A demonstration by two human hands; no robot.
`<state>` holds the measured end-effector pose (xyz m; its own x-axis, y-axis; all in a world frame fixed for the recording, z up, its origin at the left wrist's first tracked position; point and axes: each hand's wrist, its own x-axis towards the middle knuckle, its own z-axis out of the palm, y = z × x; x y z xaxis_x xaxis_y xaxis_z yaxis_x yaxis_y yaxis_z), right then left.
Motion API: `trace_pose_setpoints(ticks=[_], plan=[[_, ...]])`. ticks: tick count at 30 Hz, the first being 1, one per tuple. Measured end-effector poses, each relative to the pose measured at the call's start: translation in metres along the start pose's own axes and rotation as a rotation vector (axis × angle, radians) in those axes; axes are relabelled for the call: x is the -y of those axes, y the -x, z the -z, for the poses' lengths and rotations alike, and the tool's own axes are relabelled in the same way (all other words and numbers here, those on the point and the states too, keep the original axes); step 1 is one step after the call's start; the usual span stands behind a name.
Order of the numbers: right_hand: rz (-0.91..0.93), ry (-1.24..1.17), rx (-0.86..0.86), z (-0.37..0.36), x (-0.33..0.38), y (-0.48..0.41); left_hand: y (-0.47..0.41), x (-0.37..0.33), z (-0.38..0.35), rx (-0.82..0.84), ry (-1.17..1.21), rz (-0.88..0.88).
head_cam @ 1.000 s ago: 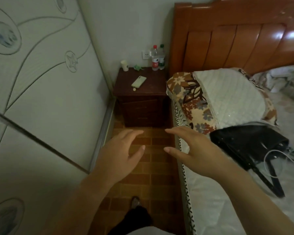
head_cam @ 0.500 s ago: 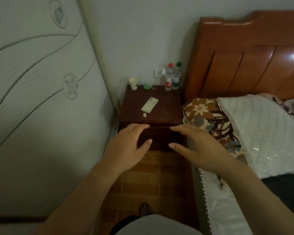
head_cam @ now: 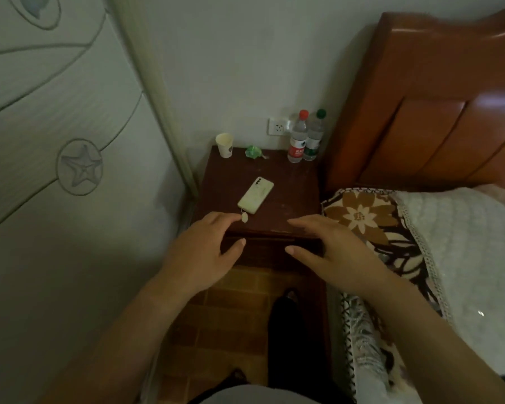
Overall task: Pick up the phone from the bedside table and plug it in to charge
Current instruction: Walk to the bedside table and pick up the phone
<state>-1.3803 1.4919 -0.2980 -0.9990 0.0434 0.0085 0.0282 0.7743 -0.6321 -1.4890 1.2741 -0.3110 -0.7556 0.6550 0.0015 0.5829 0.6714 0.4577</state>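
Bedside table (head_cam: pixel 289 199): phone (head_cam: pixel 255 195), cup (head_cam: pixel 224 145), 2 bottles (head_cam: pixel 297 137)

The phone (head_cam: pixel 255 198) lies back-up on the bedside table (head_cam: pixel 289 196), so its screen is hidden. The small pale charm (head_cam: pixel 244 217) at its near end is too small to make out. The left hand (head_cam: pixel 200 255) covers the table's near left corner, and the right hand (head_cam: pixel 330 252) hides part of the front edge. The wall socket (head_cam: pixel 277 127) is partly covered by the red-capped bottle (head_cam: pixel 297 140), whose label is unreadable. The green object (head_cam: pixel 253 151) by the paper cup (head_cam: pixel 224 145) is too blurred to name. The headboard (head_cam: pixel 438 97) runs off the right edge.
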Motion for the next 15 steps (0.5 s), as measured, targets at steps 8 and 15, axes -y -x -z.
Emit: trace_pose_setpoints(ticks=[8, 15], plan=[[0.025, -0.028, 0.141, 0.019, -0.091, -0.131, -0.133, 0.012, -0.029, 0.014, 0.051, 0.114], [0.050, -0.008, 0.261, -0.004, -0.168, -0.227, -0.216, 0.052, -0.073, 0.071, 0.052, 0.259]])
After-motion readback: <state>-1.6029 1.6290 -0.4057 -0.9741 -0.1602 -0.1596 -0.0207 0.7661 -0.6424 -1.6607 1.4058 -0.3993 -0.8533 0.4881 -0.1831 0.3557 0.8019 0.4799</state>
